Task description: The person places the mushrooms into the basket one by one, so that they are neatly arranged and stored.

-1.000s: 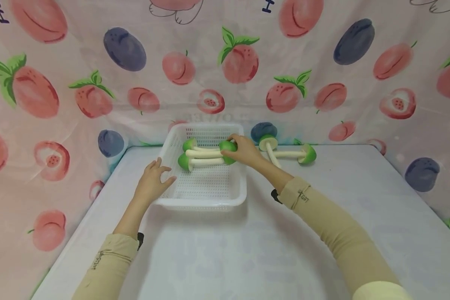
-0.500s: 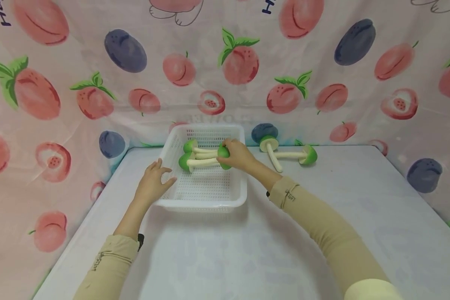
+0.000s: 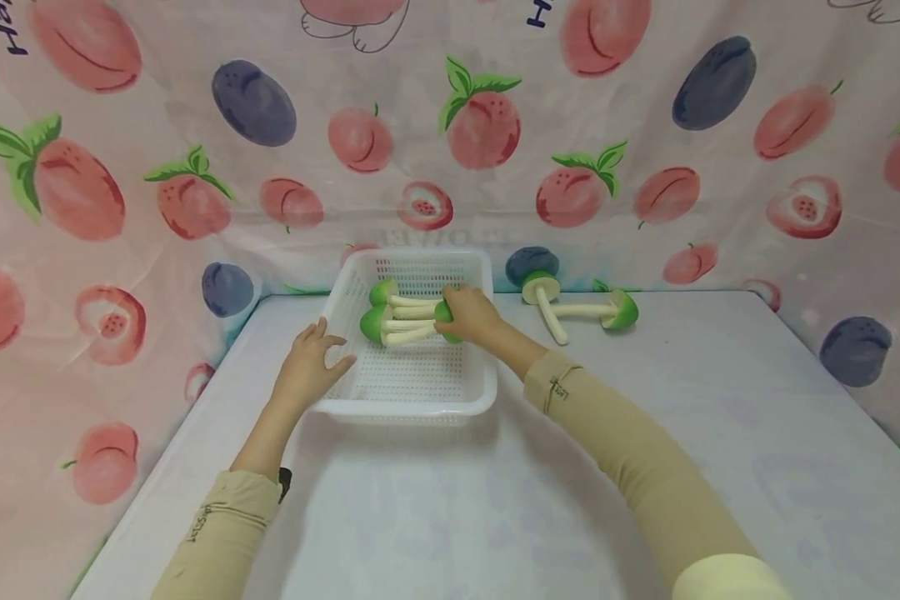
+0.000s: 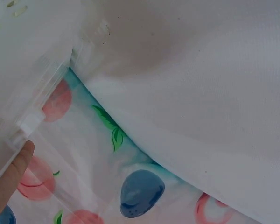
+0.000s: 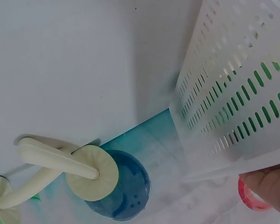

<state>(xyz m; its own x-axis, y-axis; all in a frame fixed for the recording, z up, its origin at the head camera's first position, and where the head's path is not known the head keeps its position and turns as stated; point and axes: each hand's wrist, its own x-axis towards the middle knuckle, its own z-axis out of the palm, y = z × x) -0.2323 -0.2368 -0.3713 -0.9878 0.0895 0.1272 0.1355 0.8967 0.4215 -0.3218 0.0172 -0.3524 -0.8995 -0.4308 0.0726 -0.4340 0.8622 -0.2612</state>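
Observation:
A white plastic basket (image 3: 408, 408) with slotted walls stands on the table, holding several toy mushrooms (image 3: 372, 323) with green caps and pale stems. Inside its right side my right hand (image 3: 474, 317) grips one mushroom by its green cap (image 3: 442, 312), the stem pointing left among the others. The fingers partly hide that cap. My left hand (image 3: 307, 362) rests at the basket's left rim, fingers spread and fairly straight. In the left wrist view one finger (image 4: 16, 170) touches the basket's edge. The right wrist view shows green caps through the slots of the basket wall (image 5: 205, 154).
Two more toy mushrooms lie right of the basket, one mushroom (image 3: 547, 308) with its stem toward me, the other mushroom (image 3: 603, 310) on its side with its cap to the right. A fruit-print cloth (image 3: 450, 200) hangs behind the white table (image 3: 570, 500).
My right hand has moved slightly left and toward me, lowering its mushroom among the others, whose stems now lie closer to the basket's front. The left hand has stayed put.

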